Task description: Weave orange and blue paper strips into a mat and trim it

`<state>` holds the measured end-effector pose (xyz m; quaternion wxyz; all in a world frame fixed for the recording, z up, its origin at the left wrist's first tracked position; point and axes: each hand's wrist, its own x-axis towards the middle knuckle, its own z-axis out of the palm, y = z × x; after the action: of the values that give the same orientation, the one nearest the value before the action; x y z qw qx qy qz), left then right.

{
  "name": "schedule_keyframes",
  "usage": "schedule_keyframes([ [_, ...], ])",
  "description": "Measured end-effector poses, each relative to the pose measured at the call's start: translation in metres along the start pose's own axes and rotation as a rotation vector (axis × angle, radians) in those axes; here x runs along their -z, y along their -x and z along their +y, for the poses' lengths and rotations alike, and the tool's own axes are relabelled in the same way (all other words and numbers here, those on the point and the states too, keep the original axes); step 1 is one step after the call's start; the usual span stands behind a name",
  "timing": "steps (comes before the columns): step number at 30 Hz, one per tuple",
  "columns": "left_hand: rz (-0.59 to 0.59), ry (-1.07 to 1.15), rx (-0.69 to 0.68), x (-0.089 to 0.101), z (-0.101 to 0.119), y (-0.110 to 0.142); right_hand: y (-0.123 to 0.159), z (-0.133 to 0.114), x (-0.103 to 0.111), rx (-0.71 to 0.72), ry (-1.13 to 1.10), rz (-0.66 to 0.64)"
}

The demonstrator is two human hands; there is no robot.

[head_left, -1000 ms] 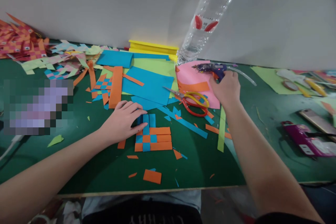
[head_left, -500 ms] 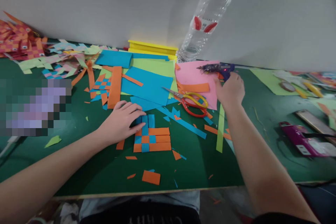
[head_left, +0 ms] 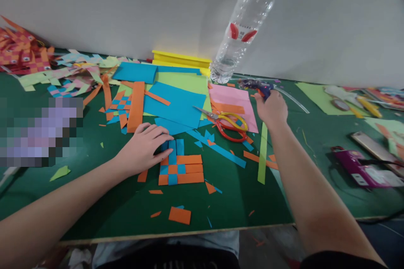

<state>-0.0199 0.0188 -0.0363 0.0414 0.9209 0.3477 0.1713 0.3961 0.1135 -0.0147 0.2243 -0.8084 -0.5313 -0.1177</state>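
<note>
A green table (head_left: 236, 201) runs along a pale wall, with a tall clear plastic bottle (head_left: 241, 35) standing near the wall, behind the craft paper. Below it, a blue sheet (head_left: 176, 103) and a pink sheet (head_left: 248, 113) lie flat, just beyond the working spot, probably to keep paper within reach. The person's left hand (head_left: 143, 147) rests palm down, fingers loosely spread and curved, the thumb and index fingertips apart on the upper left of an orange-and-blue woven paper piece (head_left: 172, 169); the light touch seems meant to stop the strips slipping. That piece lies flat near the front edge, loose blue ends pointing away and orange ends pointing right. The right hand (head_left: 275, 107) is closed around the handle of a dark blue glue gun (head_left: 259, 87), its nozzle pointing left, away from both hands. Between the hands, the red-and-yellow-handled scissors (head_left: 215, 116) lie slightly open, untouched, handles toward the right hand. Smallest are the offcuts, including an orange rectangle (head_left: 179, 215) near the front.
</note>
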Motion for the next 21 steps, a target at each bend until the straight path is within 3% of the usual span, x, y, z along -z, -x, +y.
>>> schedule_keyframes([
  [6,0.029,-0.015,0.014,-0.001,0.001,0.000,0.014,-0.018,0.011,0.077,-0.018,0.024],
  [13,0.076,-0.021,0.011,0.003,0.004,0.000,0.055,-0.054,0.029,0.218,-0.040,-0.012],
  [21,0.060,-0.026,-0.015,0.006,0.007,0.001,0.099,-0.079,0.026,0.359,-0.164,-0.070],
])
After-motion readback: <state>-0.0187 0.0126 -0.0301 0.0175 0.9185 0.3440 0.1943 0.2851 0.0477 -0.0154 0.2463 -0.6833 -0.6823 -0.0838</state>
